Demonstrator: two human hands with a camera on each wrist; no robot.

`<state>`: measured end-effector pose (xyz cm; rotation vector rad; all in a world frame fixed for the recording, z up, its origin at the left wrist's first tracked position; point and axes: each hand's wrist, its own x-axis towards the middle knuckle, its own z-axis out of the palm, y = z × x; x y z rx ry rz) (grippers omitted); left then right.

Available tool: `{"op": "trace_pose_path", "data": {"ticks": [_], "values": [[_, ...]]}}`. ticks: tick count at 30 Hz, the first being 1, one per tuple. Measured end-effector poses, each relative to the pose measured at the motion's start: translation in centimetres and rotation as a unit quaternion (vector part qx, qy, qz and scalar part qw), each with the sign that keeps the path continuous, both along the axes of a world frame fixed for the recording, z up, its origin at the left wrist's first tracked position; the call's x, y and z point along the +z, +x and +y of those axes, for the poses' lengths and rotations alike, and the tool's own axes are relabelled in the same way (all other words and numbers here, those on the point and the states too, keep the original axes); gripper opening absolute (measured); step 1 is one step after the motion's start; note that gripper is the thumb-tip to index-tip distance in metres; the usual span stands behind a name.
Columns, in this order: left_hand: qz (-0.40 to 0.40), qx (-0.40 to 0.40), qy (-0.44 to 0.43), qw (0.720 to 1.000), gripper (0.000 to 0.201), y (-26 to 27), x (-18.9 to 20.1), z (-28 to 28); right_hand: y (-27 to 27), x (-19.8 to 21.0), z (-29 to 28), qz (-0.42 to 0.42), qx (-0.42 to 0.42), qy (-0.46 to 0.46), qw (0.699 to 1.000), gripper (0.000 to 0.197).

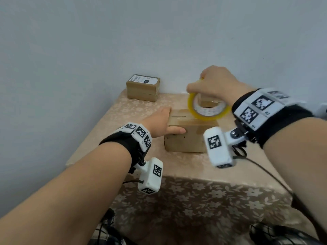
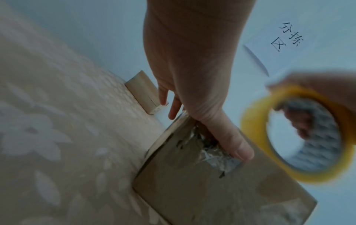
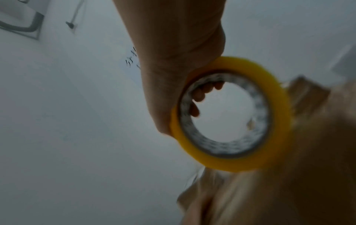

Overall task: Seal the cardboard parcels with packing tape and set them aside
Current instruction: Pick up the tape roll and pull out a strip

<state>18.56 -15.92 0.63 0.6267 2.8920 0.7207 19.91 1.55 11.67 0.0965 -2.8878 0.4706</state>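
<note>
1. The near parcel (image 1: 189,137) sits on the cloth-covered surface (image 1: 113,117), between the two hands. Its long axis runs left to right across the view, and the flap seam on top runs the same way.
2. The left hand (image 1: 159,122) lies at the parcel's left end, fingers (image 1: 165,112) straight along the top edge and the thumb pressed flat on the near face; it steadies the box and curls round nothing.
3. The right hand (image 1: 215,84) grips the tape roll (image 1: 208,107), fingertips (image 3: 200,94) hooked inside the core. The roll stands tilted over the parcel's top, toward its right half; whether it touches the cardboard I cannot tell.
4. So the seam stretches leftward from the roll toward the left hand; the right hand is the nearer one for laying tape, probably along that long axis.
5. A second parcel (image 1: 143,88) with a label stands well apart at the far left corner, against the wall.
</note>
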Motion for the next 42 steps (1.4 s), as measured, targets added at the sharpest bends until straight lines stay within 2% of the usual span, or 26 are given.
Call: {"op": "trace_pose_path", "data": {"ticks": [3, 5, 8, 11, 13, 17, 19, 21, 23, 27, 31, 36, 39, 42], "values": [[0.001, -0.008, -0.029, 1.0, 0.089, 0.2, 0.2, 0.5, 0.3, 0.2, 2.6, -0.055, -0.015, 0.115, 0.992, 0.045], [-0.004, -0.012, -0.05, 0.999, 0.093, 0.4, 0.5, 0.6, 0.5, -0.2, 3.3, -0.04, -0.009, 0.137, 0.99, 0.049], [0.006, -0.017, -0.141, 0.99, 0.099, 0.7, 1.4, 0.6, 0.8, -0.8, 3.7, 0.001, -0.012, 0.081, 0.997, 0.045], [0.057, -0.018, -0.293, 0.954, 0.112, 0.6, 2.2, 1.4, 0.7, -1.4, 4.4, 0.01, -0.024, 0.055, 0.998, 0.043], [0.063, -0.022, -0.322, 0.944, 0.118, 0.6, 2.3, 2.8, 0.8, -1.6, 4.2, 0.019, -0.02, 0.068, 0.997, 0.043], [0.037, -0.054, -0.256, 0.965, 0.121, 0.7, 1.9, 6.1, 0.5, -1.4, 2.5, 0.028, -0.004, 0.13, 0.991, 0.046], [0.038, -0.042, -0.215, 0.975, 0.113, 0.7, 1.7, 6.4, 0.2, -1.4, 1.9, 0.02, -0.007, 0.134, 0.991, 0.041], [0.034, -0.026, -0.19, 0.981, 0.101, 0.7, 1.5, 6.0, -0.2, -1.0, 2.2, -0.003, -0.01, 0.111, 0.994, 0.035], [0.035, -0.019, -0.172, 0.984, 0.097, 1.0, 1.7, 5.6, -0.4, -0.2, 3.2, -0.032, -0.011, 0.093, 0.995, 0.034], [0.035, -0.026, -0.168, 0.985, 0.1, 1.4, 2.0, 5.4, -1.1, -0.2, 5.8, -0.103, -0.037, 0.146, 0.983, 0.035], [0.024, -0.032, -0.175, 0.984, 0.101, 1.4, 1.9, 5.5, -1.2, -2.8, 7.9, -0.175, -0.036, 0.168, 0.969, 0.048], [0.024, -0.035, -0.176, 0.984, 0.099, 1.4, 1.9, 5.6, -1.1, -5.1, 9.2, -0.2, -0.012, 0.142, 0.969, 0.06], [0.025, -0.035, -0.182, 0.982, 0.1, 1.4, 1.8, 5.7, -0.9, -6.7, 9.7, -0.222, -0.019, 0.109, 0.969, 0.076], [0.01, -0.037, -0.192, 0.981, 0.103, 1.3, 1.9, 5.7, -0.8, -7.4, 9.7, -0.212, -0.029, 0.078, 0.974, 0.083]]}}
